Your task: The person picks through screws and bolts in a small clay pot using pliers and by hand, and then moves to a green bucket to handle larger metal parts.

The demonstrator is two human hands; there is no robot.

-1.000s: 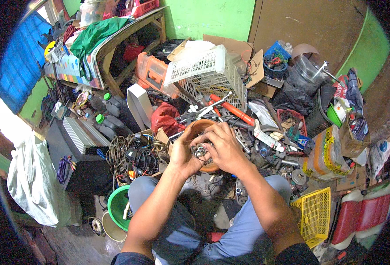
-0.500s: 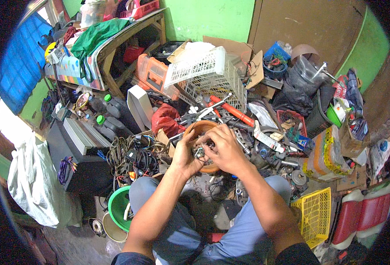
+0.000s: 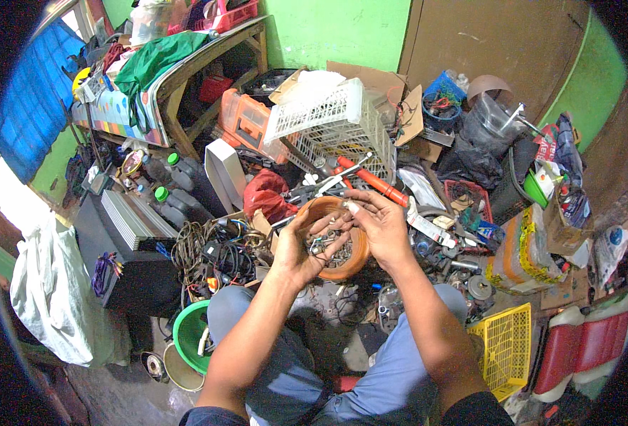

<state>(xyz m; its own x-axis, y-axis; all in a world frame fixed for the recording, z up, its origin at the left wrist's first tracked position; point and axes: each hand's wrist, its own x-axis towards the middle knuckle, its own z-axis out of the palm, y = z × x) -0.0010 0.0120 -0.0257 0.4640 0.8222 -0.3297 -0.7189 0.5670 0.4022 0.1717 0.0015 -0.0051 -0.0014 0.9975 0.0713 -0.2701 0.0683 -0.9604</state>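
Observation:
My left hand (image 3: 297,254) is cupped palm up over an orange-brown bowl (image 3: 361,254), with several small metal screws or fittings (image 3: 318,246) lying on its palm and fingers. More small metal pieces (image 3: 341,254) fill the bottom of the bowl, which my fingers partly cover. Above the bowl's right rim is my right hand (image 3: 386,228), its thumb against the fingertips. Whatever it pinches, if anything, is too small to name. The bowl stands just beyond my knees.
Tangled cables (image 3: 211,248) lie left of the bowl, near a red plastic bag (image 3: 266,194). Beyond it a white crate (image 3: 356,121) rests tilted on piled parts, beside an orange tube (image 3: 378,183). A green basin (image 3: 186,330) and a yellow crate (image 3: 507,348) flank my legs.
My right hand has lifted from the left palm and moved right, toward the bowl's rim. The left hand's fingers have spread, so the metal pieces on them and in the bowl now show.

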